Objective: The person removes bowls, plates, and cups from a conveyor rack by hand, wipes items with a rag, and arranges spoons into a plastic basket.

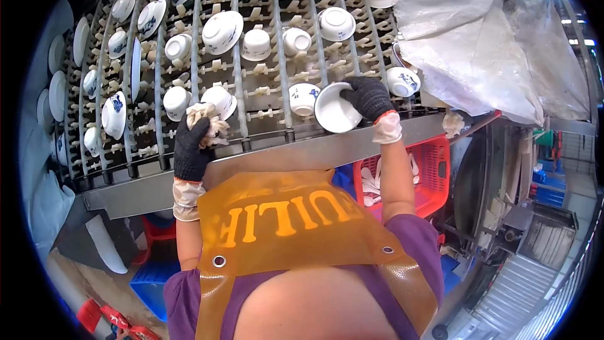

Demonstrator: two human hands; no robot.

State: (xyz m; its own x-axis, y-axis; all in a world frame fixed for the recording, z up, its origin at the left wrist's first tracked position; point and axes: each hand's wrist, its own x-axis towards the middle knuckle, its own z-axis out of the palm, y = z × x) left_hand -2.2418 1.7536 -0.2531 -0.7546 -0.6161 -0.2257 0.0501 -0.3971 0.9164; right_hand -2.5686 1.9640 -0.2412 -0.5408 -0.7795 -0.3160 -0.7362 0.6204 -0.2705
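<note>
On the rack's near edge, my right hand, in a dark glove, grips the rim of a white bowl whose inside faces me. A blue-patterned cup sits just left of that bowl, and another patterned bowl lies to the right of my hand. My left hand, also gloved, is closed round a crumpled beige cloth. The cloth is against or just in front of a small white bowl. Beside it stands a white cup.
The slatted rack carries several bowls, cups and plates beyond my hands. A metal edge runs along its front. Plastic sheeting covers the right side. Below is a red basket holding white pieces.
</note>
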